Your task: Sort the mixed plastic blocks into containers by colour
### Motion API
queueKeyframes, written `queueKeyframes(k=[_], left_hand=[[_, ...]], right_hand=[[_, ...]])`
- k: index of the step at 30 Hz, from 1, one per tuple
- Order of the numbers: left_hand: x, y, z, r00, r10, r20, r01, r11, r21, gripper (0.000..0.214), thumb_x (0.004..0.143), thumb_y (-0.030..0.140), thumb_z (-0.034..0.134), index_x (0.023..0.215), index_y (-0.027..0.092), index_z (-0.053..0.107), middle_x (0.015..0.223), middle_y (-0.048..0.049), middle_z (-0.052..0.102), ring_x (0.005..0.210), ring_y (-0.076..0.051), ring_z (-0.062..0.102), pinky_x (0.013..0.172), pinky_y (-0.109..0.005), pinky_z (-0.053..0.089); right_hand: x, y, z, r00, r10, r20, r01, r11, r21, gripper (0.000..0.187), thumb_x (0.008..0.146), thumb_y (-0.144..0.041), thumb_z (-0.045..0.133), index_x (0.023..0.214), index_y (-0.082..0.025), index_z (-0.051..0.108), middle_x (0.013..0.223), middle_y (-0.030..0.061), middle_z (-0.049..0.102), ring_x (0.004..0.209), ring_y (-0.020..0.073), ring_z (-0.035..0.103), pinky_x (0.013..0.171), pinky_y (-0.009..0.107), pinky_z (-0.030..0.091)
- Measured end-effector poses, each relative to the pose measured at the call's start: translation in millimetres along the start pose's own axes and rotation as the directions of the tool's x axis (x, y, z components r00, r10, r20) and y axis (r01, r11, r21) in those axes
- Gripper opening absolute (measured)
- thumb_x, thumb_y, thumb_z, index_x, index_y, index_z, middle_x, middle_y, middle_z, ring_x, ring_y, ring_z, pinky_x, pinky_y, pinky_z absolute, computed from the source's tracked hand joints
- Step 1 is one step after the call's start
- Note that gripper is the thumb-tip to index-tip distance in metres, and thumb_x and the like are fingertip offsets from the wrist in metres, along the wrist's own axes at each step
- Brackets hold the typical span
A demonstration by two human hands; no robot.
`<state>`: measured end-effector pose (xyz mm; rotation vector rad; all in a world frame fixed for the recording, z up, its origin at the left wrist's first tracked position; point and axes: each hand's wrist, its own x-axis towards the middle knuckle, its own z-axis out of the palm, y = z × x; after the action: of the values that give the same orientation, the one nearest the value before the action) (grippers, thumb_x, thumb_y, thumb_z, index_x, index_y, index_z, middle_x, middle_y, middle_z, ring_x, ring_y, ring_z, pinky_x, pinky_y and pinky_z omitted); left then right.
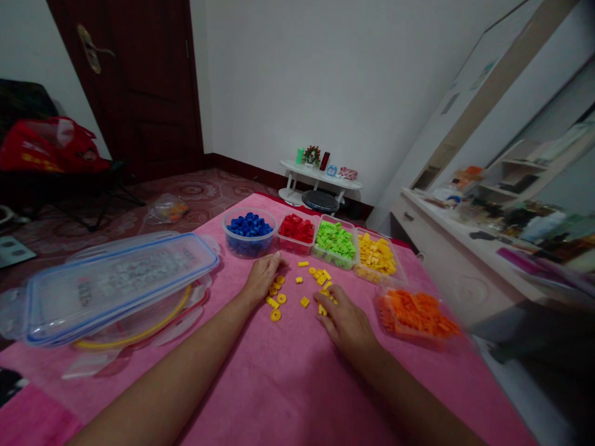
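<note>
Loose yellow toy bricks [304,301] lie scattered on the pink cloth [279,378] between my hands. My left hand [264,277] rests on the cloth with its fingers stretched forward, holding nothing that shows. Right beside it are several yellow pieces, some of them round with a hole, like this yellow ring [276,314]. My right hand [346,319] is at the right edge of the scattered bricks. Its thumb and fingers are curled round a small yellow brick [321,310], partly hidden by the fingers. More yellow bricks [320,275] lie just beyond its fingertips.
Along the far side stand clear tubs of blue pieces [250,225], red pieces [296,229], green pieces [335,240] and yellow pieces [377,254]. A tub of orange pieces [418,313] is at the right. Stacked clear lids [121,279] cover the left side.
</note>
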<state>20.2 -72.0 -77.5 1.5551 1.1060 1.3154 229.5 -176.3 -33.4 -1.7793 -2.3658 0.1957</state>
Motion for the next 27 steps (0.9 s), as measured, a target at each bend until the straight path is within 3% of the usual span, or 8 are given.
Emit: queueKeyframes(k=[5, 9, 14, 17, 19, 22, 25, 27], left_hand=[[-1, 1, -1.1, 1.000, 0.004, 0.013, -0.004, 1.000, 0.015, 0.061, 0.090, 0.058, 0.030, 0.082, 0.014, 0.070, 0.087, -0.0103, 0.071, 0.086, -0.021, 0.064, 0.081, -0.033, 0.047], [0, 0, -0.8, 1.000, -0.014, 0.013, 0.013, 1.000, 0.024, 0.062, 0.090, 0.060, 0.030, 0.083, 0.014, 0.070, 0.088, -0.0103, 0.072, 0.085, -0.022, 0.064, 0.081, -0.033, 0.047], [1, 0, -0.9, 1.000, -0.011, 0.004, 0.011, 1.000, 0.027, 0.062, 0.089, 0.061, 0.031, 0.083, 0.014, 0.071, 0.088, -0.0102, 0.072, 0.085, -0.022, 0.064, 0.079, -0.032, 0.047], [1, 0, -0.9, 1.000, -0.007, 0.007, 0.007, 1.000, 0.021, 0.061, 0.089, 0.060, 0.031, 0.084, 0.014, 0.071, 0.088, -0.0099, 0.072, 0.085, -0.021, 0.064, 0.079, -0.032, 0.047], [1, 0, -0.7, 1.000, -0.017, 0.001, 0.017, 1.000, 0.018, 0.062, 0.089, 0.061, 0.031, 0.085, 0.014, 0.071, 0.089, -0.0102, 0.072, 0.085, -0.022, 0.064, 0.078, -0.032, 0.048], [1, 0, -0.6, 1.000, -0.027, 0.003, 0.027, 0.999, 0.021, 0.062, 0.089, 0.061, 0.031, 0.084, 0.014, 0.071, 0.089, -0.0107, 0.072, 0.085, -0.022, 0.064, 0.078, -0.032, 0.047], [1, 0, -0.8, 1.000, -0.017, 0.013, 0.017, 1.000, 0.027, 0.062, 0.089, 0.061, 0.031, 0.083, 0.014, 0.071, 0.088, -0.0103, 0.072, 0.084, -0.022, 0.064, 0.078, -0.032, 0.047], [1, 0, -0.9, 1.000, -0.012, 0.006, 0.012, 1.000, 0.026, 0.062, 0.089, 0.061, 0.031, 0.083, 0.014, 0.071, 0.087, -0.0102, 0.072, 0.084, -0.022, 0.064, 0.079, -0.033, 0.047]], right_hand=[[2, 8, -8, 0.998, -0.020, -0.066, 0.035, 0.970, 0.240, 0.028, 0.084, -0.025, 0.053, 0.110, -0.022, 0.063, 0.110, 0.0085, 0.056, 0.098, 0.0185, 0.058, 0.087, 0.030, 0.046], [27, 39, -43, 0.977, 0.019, -0.213, 0.039, 0.964, 0.261, 0.027, 0.081, -0.027, 0.057, 0.106, -0.021, 0.066, 0.107, 0.0069, 0.064, 0.103, 0.0200, 0.058, 0.093, 0.033, 0.043], [74, 104, -102, 0.913, 0.250, -0.322, -0.236, 0.968, 0.082, 0.028, 0.081, -0.029, 0.058, 0.104, -0.017, 0.069, 0.108, 0.0097, 0.068, 0.097, 0.0242, 0.062, 0.089, 0.037, 0.045], [93, 129, -115, 0.884, 0.350, -0.310, -0.370, 0.929, -0.008, 0.041, 0.084, -0.036, 0.057, 0.116, -0.012, 0.064, 0.113, 0.0153, 0.066, 0.105, 0.0274, 0.060, 0.091, 0.039, 0.044], [97, 127, -110, 0.895, 0.320, -0.310, -0.358, 0.931, -0.071, 0.050, 0.084, -0.039, 0.058, 0.125, -0.011, 0.058, 0.119, 0.0181, 0.061, 0.113, 0.0281, 0.055, 0.093, 0.038, 0.042], [93, 99, -87, 0.935, 0.189, -0.300, -0.234, 0.964, -0.123, 0.048, 0.085, -0.040, 0.056, 0.124, -0.013, 0.057, 0.122, 0.0160, 0.060, 0.112, 0.0253, 0.055, 0.092, 0.035, 0.042], [84, 59, -54, 0.988, 0.131, -0.081, -0.139, 0.986, -0.095, 0.037, 0.087, -0.044, 0.052, 0.113, -0.021, 0.064, 0.107, 0.0094, 0.067, 0.096, 0.0215, 0.061, 0.081, 0.030, 0.043], [80, 39, -31, 0.991, 0.136, -0.009, -0.137, 0.987, -0.085, 0.042, 0.084, -0.048, 0.055, 0.116, -0.022, 0.061, 0.109, 0.0095, 0.066, 0.098, 0.0229, 0.061, 0.079, 0.031, 0.043]])
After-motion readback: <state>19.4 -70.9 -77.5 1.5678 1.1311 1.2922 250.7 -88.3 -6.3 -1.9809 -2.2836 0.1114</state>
